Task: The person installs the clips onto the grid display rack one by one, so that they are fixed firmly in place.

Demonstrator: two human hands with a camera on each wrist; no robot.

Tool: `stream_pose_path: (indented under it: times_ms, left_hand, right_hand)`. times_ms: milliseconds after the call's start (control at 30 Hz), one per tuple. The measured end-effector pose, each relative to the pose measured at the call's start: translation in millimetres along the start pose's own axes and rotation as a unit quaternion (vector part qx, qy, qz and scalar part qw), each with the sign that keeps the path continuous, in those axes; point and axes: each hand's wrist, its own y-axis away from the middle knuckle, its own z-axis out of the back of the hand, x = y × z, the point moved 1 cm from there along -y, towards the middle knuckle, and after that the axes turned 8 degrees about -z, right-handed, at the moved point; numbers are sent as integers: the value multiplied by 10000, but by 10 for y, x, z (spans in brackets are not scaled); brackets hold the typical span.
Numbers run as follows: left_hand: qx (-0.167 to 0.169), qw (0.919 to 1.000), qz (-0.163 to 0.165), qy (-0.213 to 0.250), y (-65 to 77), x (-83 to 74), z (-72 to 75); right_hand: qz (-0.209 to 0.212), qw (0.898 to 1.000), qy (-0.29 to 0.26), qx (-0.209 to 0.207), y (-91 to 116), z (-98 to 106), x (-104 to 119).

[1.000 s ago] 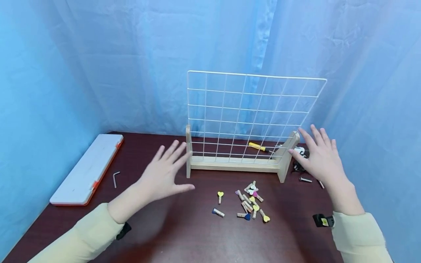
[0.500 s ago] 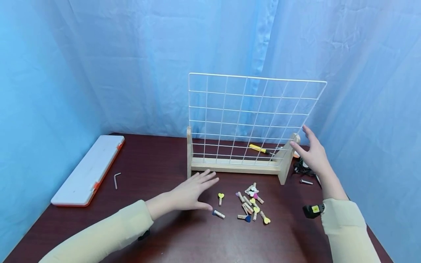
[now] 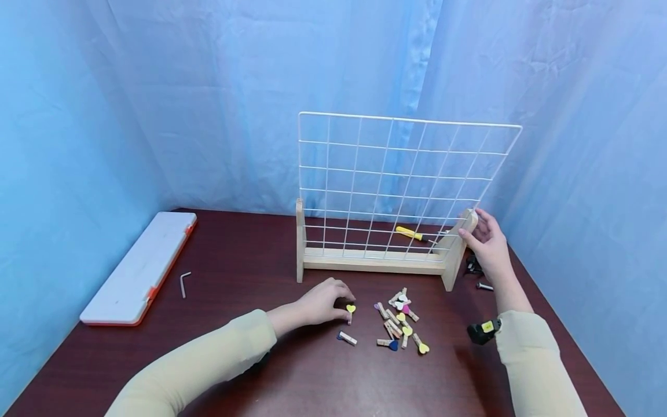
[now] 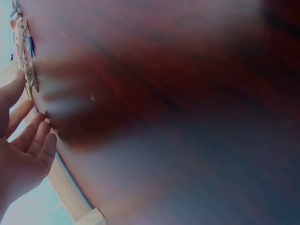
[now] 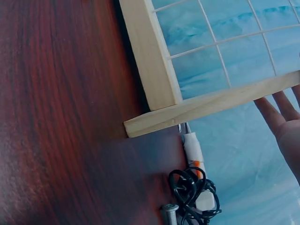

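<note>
A white wire grid (image 3: 401, 174) stands upright in a wooden stand (image 3: 375, 265). My right hand (image 3: 488, 242) holds the stand's right upright (image 3: 455, 255), thumb in front and fingers round the outer side. Those fingers (image 5: 276, 110) lie against the upright's edge in the right wrist view. On the table, my left hand (image 3: 324, 302) is low over a small wooden clothespin with a yellow heart (image 3: 351, 309). Its thumb and fingertips are spread to either side of that clothespin. Just nearer lies a clothespin with a dark blue heart (image 3: 347, 338).
Several heart clothespins (image 3: 400, 318) lie in a loose pile right of my left hand. A yellow screwdriver (image 3: 409, 233) lies behind the grid. Black cable (image 5: 190, 187) and a bolt (image 5: 170, 213) are beside the right upright. At left are a hex key (image 3: 183, 284) and a white-and-orange case (image 3: 139, 269).
My left hand has moved right and down to the yellow-heart clothespin, its fingers drawing in. My right hand has come in from the right and taken hold of the stand's upright.
</note>
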Motion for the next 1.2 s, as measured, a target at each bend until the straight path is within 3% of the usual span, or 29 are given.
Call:
stream_pose_path:
  times_ms: [133, 333, 500, 633, 800, 1033, 1100, 1200]
  left_hand:
    - [-126, 9997, 127, 170, -52, 13, -32]
    - [-236, 9972, 312, 632, -73, 39, -40]
    - [-323, 9864, 731, 1438, -78, 99, -15]
    - [-510, 9793, 909, 1737, -74, 123, 72]
    - [-924, 9731, 888, 1914, -37, 99, 336]
    - [-1643, 9674, 957, 1670, 108, 27, 950]
    - [-1967, 9610, 1079, 1617, 161, 29, 1123]
    - [-2633, 9426, 1245, 1636, 231, 73, 1347]
  right_hand:
    - [274, 9996, -86, -22, -1, -25, -32]
    - [350, 9993, 119, -69, 61, -73, 30]
    - [385, 9989, 275, -53, 82, -101, 65]
    - [417, 9972, 595, -172, 86, -116, 87]
    - [442, 9909, 1210, -391, 105, -125, 125]
    - [465, 9844, 1646, -415, 125, -111, 166]
    - [485, 9853, 1592, -381, 127, -114, 169]
    - [463, 9859, 1572, -326, 139, -117, 171]
